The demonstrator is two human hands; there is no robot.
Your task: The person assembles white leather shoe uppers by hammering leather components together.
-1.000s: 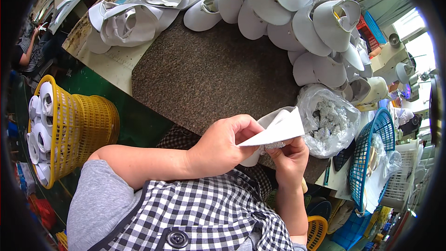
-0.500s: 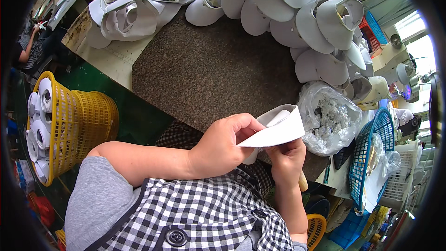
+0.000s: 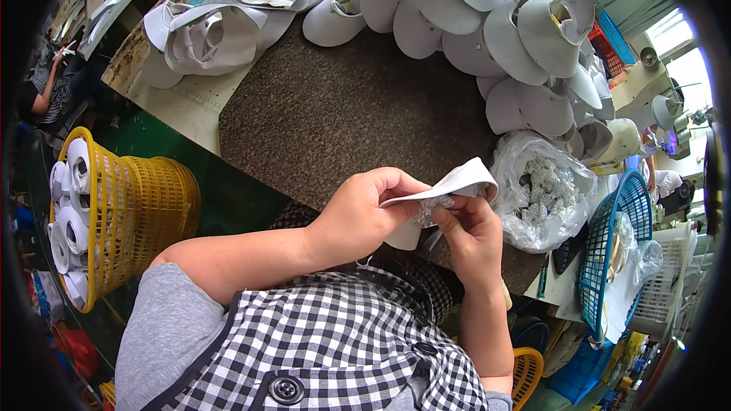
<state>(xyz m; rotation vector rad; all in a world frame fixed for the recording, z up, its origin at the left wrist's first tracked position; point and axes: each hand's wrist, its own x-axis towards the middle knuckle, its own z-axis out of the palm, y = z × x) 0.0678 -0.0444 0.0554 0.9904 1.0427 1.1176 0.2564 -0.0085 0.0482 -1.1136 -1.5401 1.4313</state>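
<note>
A white sun visor (image 3: pixel 466 175) is held between my hands over the near edge of the dark work surface, tilted with its underside toward me. My left hand (image 3: pixel 364 217) is closed on its left end, thumb on top. My right hand (image 3: pixel 474 242) pinches at its near edge, thumb and fingers together. By the right thumb, a crinkled silvery piece (image 3: pixel 431 208) shows against the visor; whether the fingers grip it too, I cannot tell. Right of my hands sits a clear plastic bag (image 3: pixel 515 222) with small silvery pieces (image 3: pixel 542 190) inside.
Stacked white visors (image 3: pixel 438 0) line the far and right sides of the speckled dark tabletop (image 3: pixel 343 114), with more visors (image 3: pixel 213 38) at far left. A yellow basket (image 3: pixel 145 205) of white rolled pieces stands on the left. A blue basket (image 3: pixel 598 274) stands on the right.
The visor has turned in my hands, so its underside now faces me. The silvery piece has come into sight by my right thumb.
</note>
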